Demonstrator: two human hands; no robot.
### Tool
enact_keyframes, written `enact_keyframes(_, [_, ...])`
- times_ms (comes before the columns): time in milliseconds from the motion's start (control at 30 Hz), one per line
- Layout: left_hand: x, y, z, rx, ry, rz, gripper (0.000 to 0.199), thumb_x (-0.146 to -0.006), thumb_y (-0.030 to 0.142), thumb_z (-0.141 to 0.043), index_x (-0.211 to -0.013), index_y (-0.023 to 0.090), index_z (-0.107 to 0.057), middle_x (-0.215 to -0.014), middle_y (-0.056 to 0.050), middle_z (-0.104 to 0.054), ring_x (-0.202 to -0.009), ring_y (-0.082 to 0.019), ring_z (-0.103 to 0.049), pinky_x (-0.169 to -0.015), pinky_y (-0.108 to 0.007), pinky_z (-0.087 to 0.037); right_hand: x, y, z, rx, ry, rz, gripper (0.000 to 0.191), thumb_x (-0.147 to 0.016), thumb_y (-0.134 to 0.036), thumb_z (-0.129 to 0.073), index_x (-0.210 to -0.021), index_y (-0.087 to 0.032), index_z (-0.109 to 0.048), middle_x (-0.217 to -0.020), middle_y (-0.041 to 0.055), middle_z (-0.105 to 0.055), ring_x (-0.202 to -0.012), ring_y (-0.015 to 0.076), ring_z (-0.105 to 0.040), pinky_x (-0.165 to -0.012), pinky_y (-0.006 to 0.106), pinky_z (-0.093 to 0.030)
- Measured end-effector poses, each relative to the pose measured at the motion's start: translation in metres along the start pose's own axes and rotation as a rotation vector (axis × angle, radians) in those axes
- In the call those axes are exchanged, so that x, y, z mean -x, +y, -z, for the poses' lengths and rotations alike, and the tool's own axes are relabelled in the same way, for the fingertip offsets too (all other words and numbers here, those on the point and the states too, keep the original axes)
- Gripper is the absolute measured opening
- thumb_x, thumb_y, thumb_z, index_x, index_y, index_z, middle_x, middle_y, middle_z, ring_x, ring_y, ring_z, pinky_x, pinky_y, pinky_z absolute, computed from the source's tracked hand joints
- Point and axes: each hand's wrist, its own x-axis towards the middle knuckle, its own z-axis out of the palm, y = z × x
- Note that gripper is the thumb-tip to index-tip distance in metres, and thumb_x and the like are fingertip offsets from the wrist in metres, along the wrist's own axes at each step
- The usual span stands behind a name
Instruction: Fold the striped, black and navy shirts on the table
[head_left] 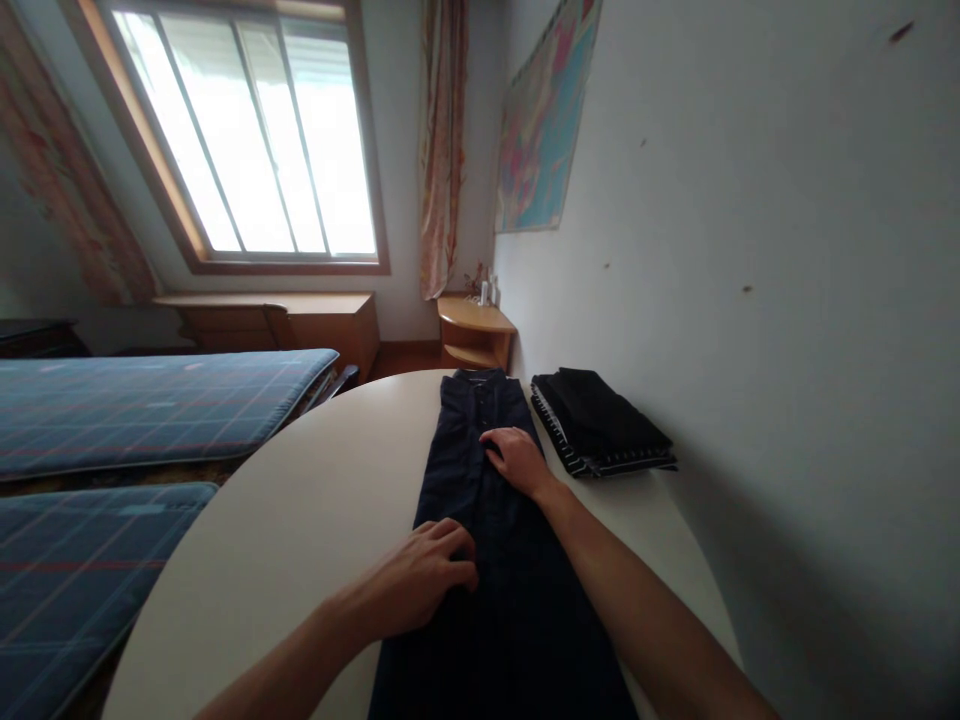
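Note:
A dark navy collared shirt (499,560) with a buttoned front lies lengthwise on the table, its sides folded in to a long narrow strip. Its collar points to the far edge, and its near end runs out of the bottom of the view. On the shirt's left edge, about halfway along, rests my left hand (431,572), fingers loosely bent and thumb apart. Farther up, my right hand (516,458) lies over the button front, with its fingers stretched out on the cloth. Neither hand shows a fold of fabric gripped in it.
A round white table (322,510) carries the shirt. Folded black clothes (600,415), some white-striped, are stacked at its right near the wall (787,350). Two plaid mattresses (150,410) lie to the left. Beyond stand a desk (330,305) and a small corner shelf (476,315).

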Motion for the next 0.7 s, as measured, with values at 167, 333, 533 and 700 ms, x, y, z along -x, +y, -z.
enact_keyframes(167, [0.000,0.002,-0.002,-0.015,-0.039,-0.021,0.029,-0.080,-0.001,-0.053,-0.093,0.024,-0.058,-0.115,0.003,-0.062,-0.105,-0.017,-0.054,-0.087,-0.029,-0.042,0.002,-0.001,-0.001,0.010,0.011,-0.009,0.013,-0.086,-0.012,-0.057,-0.093,-0.020,-0.064,-0.109,0.0067,-0.071,-0.107,0.0214,-0.063,-0.101,0.038,-0.042])
enact_keyframes(333, [0.002,0.008,0.003,-0.034,-0.076,-0.007,0.031,-0.079,0.001,-0.053,-0.096,0.026,-0.059,-0.106,0.002,-0.061,-0.096,-0.017,-0.055,-0.081,-0.028,-0.043,0.002,0.004,-0.006,-0.006,-0.007,0.033,0.024,-0.089,-0.016,-0.056,-0.108,-0.019,-0.070,-0.132,0.0065,-0.065,-0.126,0.0241,-0.055,-0.111,0.043,-0.038])
enact_keyframes(533, [0.002,0.012,0.006,0.012,-0.112,-0.034,0.025,-0.073,0.000,-0.053,-0.084,0.023,-0.054,-0.104,0.003,-0.061,-0.092,-0.015,-0.057,-0.077,-0.026,-0.042,0.003,0.008,-0.008,-0.021,-0.031,0.080,0.031,-0.091,-0.016,-0.052,-0.114,-0.019,-0.072,-0.136,0.0053,-0.063,-0.130,0.0235,-0.053,-0.113,0.044,-0.037])
enact_keyframes(700, [0.001,0.016,0.006,-0.006,-0.114,-0.039,0.025,-0.067,0.001,-0.050,-0.080,0.022,-0.047,-0.087,0.002,-0.061,-0.082,-0.016,-0.056,-0.068,-0.027,-0.040,0.004,0.010,-0.010,-0.022,-0.021,0.074,0.030,-0.090,-0.016,-0.053,-0.113,-0.019,-0.072,-0.135,0.0049,-0.063,-0.129,0.0240,-0.054,-0.113,0.045,-0.038])
